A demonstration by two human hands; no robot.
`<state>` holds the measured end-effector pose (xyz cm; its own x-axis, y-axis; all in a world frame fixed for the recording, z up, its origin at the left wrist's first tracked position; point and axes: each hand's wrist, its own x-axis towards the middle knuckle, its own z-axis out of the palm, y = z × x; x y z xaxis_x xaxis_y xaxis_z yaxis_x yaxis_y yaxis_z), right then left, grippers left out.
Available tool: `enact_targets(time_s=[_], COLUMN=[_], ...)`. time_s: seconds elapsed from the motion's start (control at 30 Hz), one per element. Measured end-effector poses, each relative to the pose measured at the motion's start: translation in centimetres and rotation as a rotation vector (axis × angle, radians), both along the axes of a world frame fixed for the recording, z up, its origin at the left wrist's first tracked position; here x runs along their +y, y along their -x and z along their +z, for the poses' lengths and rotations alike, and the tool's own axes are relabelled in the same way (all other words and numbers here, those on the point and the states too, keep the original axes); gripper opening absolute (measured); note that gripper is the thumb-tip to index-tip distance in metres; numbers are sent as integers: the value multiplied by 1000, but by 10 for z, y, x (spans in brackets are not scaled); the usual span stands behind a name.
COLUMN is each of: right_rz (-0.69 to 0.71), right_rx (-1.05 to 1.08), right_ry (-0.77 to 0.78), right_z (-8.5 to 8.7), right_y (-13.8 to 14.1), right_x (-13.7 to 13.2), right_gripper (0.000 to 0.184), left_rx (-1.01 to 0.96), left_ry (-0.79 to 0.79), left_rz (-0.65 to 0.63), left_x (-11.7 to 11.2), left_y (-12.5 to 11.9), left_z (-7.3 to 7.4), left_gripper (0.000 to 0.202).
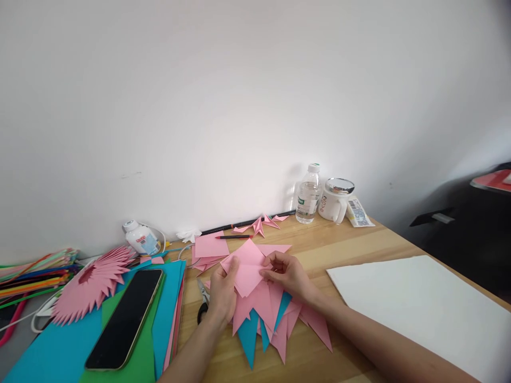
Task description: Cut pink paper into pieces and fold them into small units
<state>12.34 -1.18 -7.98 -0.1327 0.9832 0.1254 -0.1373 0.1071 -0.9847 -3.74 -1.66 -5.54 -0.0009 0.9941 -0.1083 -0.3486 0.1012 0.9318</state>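
Head view: both hands' fingers pinch the pink paper.

Left hand, right hand: forearms bare, seemingly to elbows.

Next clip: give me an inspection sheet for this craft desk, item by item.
Surface: light wooden table, mostly covered at the left.
Job's things: pink square paper sheet, creased, held above a pile of pink and blue folded paper points.
Clutter: black smartphone on green paper, black-handled scissors, pink paper rosette, clear water bottle, white mug, large white board.
Grippers: left hand and right hand both pinch the sheet's edges.
Cables: white cable at the left edge.
Surroundings: plain white wall; dark furniture at the right.
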Motion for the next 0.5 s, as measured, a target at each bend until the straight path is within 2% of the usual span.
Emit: enact_targets(time_s=[0.17,0.23,0.3,0.37,0.4,0.43,0.47,0.5], right_rz=[-29,17,46,-84,-210,-348,-404,-392], right_rx=[99,67,-30,-187,-283,-396,-512,-625], right_ry=[80,79,26,-95,-177,-275,-378,-460], right_z=[5,7,7,6,5,2,0,-4], right_y=[3,2,-3,-14,-21,-29,-38,-46], right_x=[-2,-3,-2,3,8,13,19,24], right_gripper=[37,35,28,14,7,6,12,16], left_rx=[197,295,382,401,385,364,346,332], left_ry=[-200,-257,-244,-198,-173,-156,-144,-134], left_rz=[42,0,-49,-58,-39,-4,35,67], left_x=[-11,-13,-11,-6,-3,0,2,5], left_y=[-3,-3,-1,3,5,8,10,13], left_z=[-1,-1,-2,-3,-4,-5,-6,-6], left_gripper=[64,60,48,40,39,40,41,42])
